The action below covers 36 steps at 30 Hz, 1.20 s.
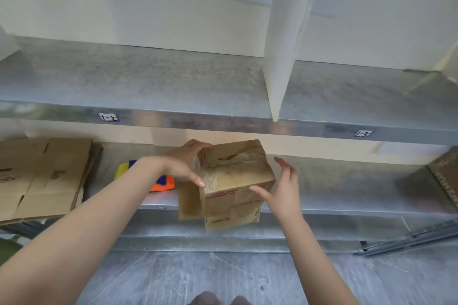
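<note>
A small brown cardboard box with red print and open bottom flaps hangs at the front edge of the lower metal shelf. My left hand grips its left side, fingers over the top back corner and thumb on the near face. My right hand is beside the box's right side with fingers spread; its thumb touches the near right corner, the other fingers stand apart from the box.
Flattened cardboard sheets lie on the lower shelf at left. A yellow, blue and orange packet lies behind my left forearm. An upper metal shelf has a white divider. Another carton sits at far right. Grey stone floor below.
</note>
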Available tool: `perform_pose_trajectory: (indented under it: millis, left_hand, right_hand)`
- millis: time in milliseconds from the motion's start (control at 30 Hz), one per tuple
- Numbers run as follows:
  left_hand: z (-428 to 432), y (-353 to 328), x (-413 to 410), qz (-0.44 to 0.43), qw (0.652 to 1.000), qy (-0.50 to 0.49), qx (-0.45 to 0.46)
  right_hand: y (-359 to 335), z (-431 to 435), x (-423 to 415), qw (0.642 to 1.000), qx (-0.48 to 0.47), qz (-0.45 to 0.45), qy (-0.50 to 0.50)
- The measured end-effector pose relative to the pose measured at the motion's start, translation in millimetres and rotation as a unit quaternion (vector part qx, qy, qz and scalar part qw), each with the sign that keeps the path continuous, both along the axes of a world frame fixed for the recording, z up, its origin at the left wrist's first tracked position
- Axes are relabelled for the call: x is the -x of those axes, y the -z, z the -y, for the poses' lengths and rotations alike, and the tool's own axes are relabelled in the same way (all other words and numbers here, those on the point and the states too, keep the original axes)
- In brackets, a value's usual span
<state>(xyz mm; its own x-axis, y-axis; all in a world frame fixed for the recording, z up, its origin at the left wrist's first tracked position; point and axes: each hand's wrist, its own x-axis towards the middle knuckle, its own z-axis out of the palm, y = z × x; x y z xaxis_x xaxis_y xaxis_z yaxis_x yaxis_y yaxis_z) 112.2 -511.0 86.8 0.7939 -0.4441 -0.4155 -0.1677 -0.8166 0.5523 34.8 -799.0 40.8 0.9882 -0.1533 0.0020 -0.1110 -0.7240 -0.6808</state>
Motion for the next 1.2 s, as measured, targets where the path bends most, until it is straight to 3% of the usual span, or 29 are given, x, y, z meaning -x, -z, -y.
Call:
perform_pose_trajectory:
  millis: [67,133,233,367,433,600,767,1133,1200]
  left_hand:
    - [-0.5,9.8,14.6,0.028,0.999,-0.022,0.017]
    - [-1.3,19.0,34.3,0.063,0.995,-0.049,0.052]
    - [-0.1,26.7,61.6,0.081,0.988,-0.090,0.097]
    - [0.9,28.7,76.6,0.101,0.978,-0.132,0.127]
    - [1.9,28.4,82.6,0.123,0.968,-0.163,0.148]
    - [8.5,25.6,102.2,0.164,0.954,-0.177,0.177]
    - [12.0,32.2,100.4,0.133,0.954,-0.209,0.171]
    - [19.3,34.4,77.3,0.159,0.960,-0.204,0.107]
    - [19.3,31.3,75.3,0.177,0.969,-0.170,0.037]
  right_hand:
    - [-0.3,-4.9,10.8,0.997,0.039,0.026,0.056]
    - [-1.1,-11.2,21.0,0.998,0.011,-0.001,0.064]
    - [-0.2,-25.0,33.9,0.996,-0.063,-0.053,0.017]
    - [3.2,-40.7,38.5,0.962,-0.260,-0.075,-0.030]
    - [0.5,-46.3,36.7,0.954,-0.281,-0.081,-0.068]
    - [-6.0,-50.0,25.3,0.960,-0.235,-0.031,-0.148]
    - [-12.3,-44.6,12.1,0.984,-0.117,-0.003,-0.131]
    - [3.3,-42.7,-7.6,0.984,-0.095,0.026,-0.150]
    - [0.6,-41.1,-7.6,0.987,-0.060,0.036,-0.145]
